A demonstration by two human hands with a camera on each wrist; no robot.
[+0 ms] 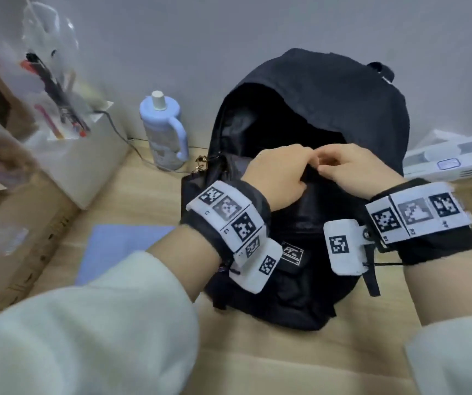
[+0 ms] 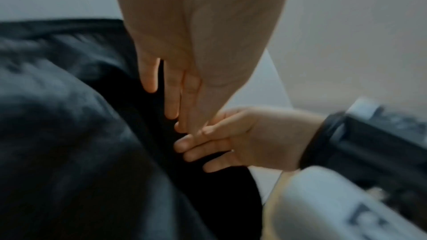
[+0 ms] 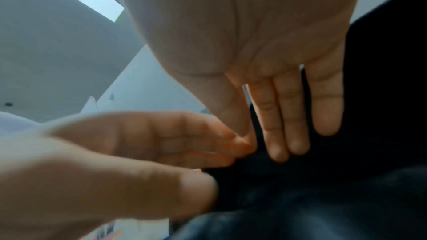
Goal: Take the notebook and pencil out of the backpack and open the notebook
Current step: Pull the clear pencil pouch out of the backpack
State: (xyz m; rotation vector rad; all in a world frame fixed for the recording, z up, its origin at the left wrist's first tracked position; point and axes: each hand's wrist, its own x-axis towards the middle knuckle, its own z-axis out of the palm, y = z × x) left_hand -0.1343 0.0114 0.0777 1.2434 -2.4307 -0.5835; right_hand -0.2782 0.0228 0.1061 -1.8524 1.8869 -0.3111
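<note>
Nearest to you, your left hand (image 1: 279, 173) and right hand (image 1: 356, 169) meet at the front lip of the backpack (image 1: 309, 129), fingertips touching. The head view shows both thumbs laid on the outside of the black fabric and the fingers reaching over the lip; the wrist views show those fingers fairly straight against the cloth, so both hands appear to pinch the lip between thumb and fingers, with nothing else held.

The backpack stands upright on the wooden table (image 1: 149, 195), its main compartment gaping just beyond your knuckles. The interior is dark: neither notebook nor pencil can be made out there. A flat blue sheet or cover (image 1: 120, 249) lies on the table left of your left wrist; whether it is the notebook cannot be told.

Expect the fabric to be soft, light and slack, collapsing when released; hold the lip with one hand while the other reaches in. A notebook should handle stiff and flat, best taken by its edge; a pencil is thin, light, and likely sunk to the bottom.

Farther off, a pale bottle (image 1: 163, 132) stands left of the backpack, against the wall.
</note>
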